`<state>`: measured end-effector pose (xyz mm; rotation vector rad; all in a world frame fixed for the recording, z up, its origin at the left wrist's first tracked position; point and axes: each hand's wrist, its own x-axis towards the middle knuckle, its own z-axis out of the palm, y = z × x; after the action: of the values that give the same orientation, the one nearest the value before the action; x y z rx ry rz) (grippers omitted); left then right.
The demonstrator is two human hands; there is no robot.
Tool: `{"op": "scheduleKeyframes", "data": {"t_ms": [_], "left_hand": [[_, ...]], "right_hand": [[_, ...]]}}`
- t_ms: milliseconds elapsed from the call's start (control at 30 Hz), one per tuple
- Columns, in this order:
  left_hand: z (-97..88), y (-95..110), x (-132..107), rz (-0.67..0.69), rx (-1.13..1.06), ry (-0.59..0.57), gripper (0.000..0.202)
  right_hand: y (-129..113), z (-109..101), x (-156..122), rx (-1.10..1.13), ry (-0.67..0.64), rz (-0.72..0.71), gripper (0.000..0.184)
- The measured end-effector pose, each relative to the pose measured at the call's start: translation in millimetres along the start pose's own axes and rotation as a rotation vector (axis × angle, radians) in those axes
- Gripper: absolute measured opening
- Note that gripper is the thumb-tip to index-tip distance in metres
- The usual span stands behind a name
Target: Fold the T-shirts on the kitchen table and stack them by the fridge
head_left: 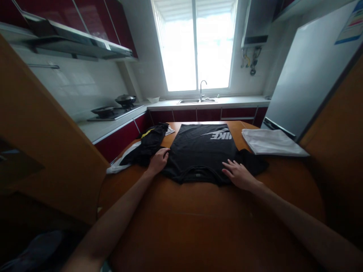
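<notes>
A black T-shirt [201, 147] lies spread on the table, its neckline toward me and its white lettering upside down near the far right. At the shirt's left edge, by the sleeve, my left hand [159, 161] is closed, its fingers bent together on the fabric. My right hand [239, 174] rests open on the right shoulder area, fingers spread. The right sleeve reaches out beyond that hand.
Rumpled black and white clothes [150, 141] lie left of the shirt on the wooden table [198, 226]. A folded white cloth [275, 141] lies at the right. Beyond are a sink [197, 101], a stove with pans [126, 100] and a fridge [309, 71].
</notes>
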<state>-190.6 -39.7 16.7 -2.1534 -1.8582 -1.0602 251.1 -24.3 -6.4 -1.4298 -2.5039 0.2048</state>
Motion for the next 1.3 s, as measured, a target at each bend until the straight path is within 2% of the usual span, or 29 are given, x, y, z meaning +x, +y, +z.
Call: {"op": "scheduleKeyframes", "data": {"t_ms": [100, 167, 233, 333, 400, 533, 733, 833, 900, 1000, 1100, 1133, 1200, 1300], "left_hand": [[-0.2, -12, 1, -0.030, 0.036, 0.032, 0.039], [2.1, -17, -1, -0.063, 0.082, -0.027, 0.041], [5.2, -18, -3, -0.100, 0.150, -0.144, 0.044], [7.2, -13, -8, -0.102, 0.233, -0.327, 0.048], [5.1, -7, -12, -0.095, 0.249, -0.428, 0.051], [-4.4, 9, -30, -0.152, 0.310, -0.550, 0.059], [-17.9, 35, -67, -0.280, 0.425, -0.526, 0.063], [-27.1, 35, -68, -0.315, 0.438, -0.394, 0.062], [-34.0, 30, -63, -0.325, 0.488, -0.277, 0.057], [-39.0, 29, -57, -0.241, 0.522, -0.172, 0.048], [-30.1, 50, -57, 0.036, 0.338, -0.162, 0.047], [-24.2, 61, -58, 0.131, 0.247, -0.181, 0.047], [-10.9, 84, -61, 0.230, 0.116, -0.246, 0.045], [3.2, 106, -69, 0.230, 0.076, -0.432, 0.051]], "right_hand": [[15, -10, 7, 0.047, 0.233, 0.049, 0.053], [30, -12, 14, 0.026, 0.311, 0.117, 0.051], [41, -8, 18, -0.011, 0.268, 0.224, 0.054], [47, 2, 17, -0.056, 0.100, 0.362, 0.065], [48, 7, 14, -0.082, 0.032, 0.387, 0.070], [59, 10, 2, -0.129, 0.018, 0.385, 0.079], [90, 11, -25, -0.149, -0.001, 0.328, 0.080], [94, 8, -29, -0.129, 0.030, 0.306, 0.075], [92, 3, -28, -0.115, 0.110, 0.301, 0.071], [82, -3, -26, -0.059, 0.289, 0.185, 0.059], [61, -6, -27, 0.076, 0.394, -0.058, 0.047], [52, -5, -28, 0.123, 0.395, -0.141, 0.044], [33, -4, -32, 0.195, 0.350, -0.285, 0.043], [7, -2, -41, 0.196, 0.186, -0.395, 0.046]]}}
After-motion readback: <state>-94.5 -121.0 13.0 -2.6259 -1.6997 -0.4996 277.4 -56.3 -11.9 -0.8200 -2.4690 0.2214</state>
